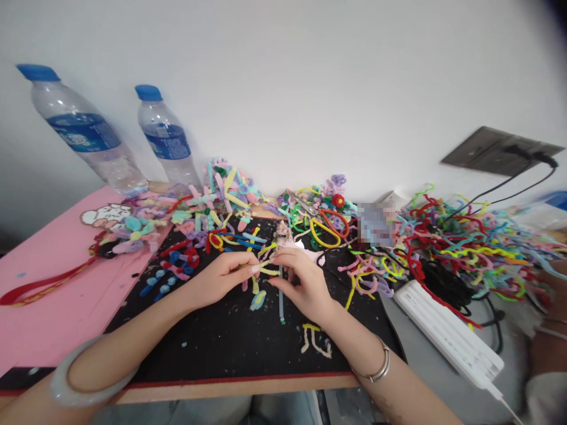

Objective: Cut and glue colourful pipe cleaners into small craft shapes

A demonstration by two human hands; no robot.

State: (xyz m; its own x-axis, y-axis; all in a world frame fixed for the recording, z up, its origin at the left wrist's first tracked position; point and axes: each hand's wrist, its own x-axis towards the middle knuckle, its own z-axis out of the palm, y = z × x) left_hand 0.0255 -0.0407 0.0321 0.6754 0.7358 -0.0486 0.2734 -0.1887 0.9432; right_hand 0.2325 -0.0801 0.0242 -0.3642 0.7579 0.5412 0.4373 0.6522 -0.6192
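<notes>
Over the black mat (199, 354), my left hand (234, 273) pinches a pale yellow fuzzy stem (269, 271) between thumb and fingers. My right hand (301, 276) is curled at the stem's other end, its thumb and forefinger apart; whether it touches the stem is unclear. Just below my hands lies a blue and yellow fuzzy piece (257, 300). A thin blue-grey stick (281, 301) lies beneath my right hand. Nearer the front edge, to the right, rests a bent cream and yellow stem shape (315, 339).
Two water bottles (84, 133) stand at the back left beside a pink sheet (53, 254). Colourful fuzzy stems (473, 242) heap at the right, near a white power strip (447, 330). Finished-looking stem flowers (230, 186) line the wall. Part of another person shows at the right edge.
</notes>
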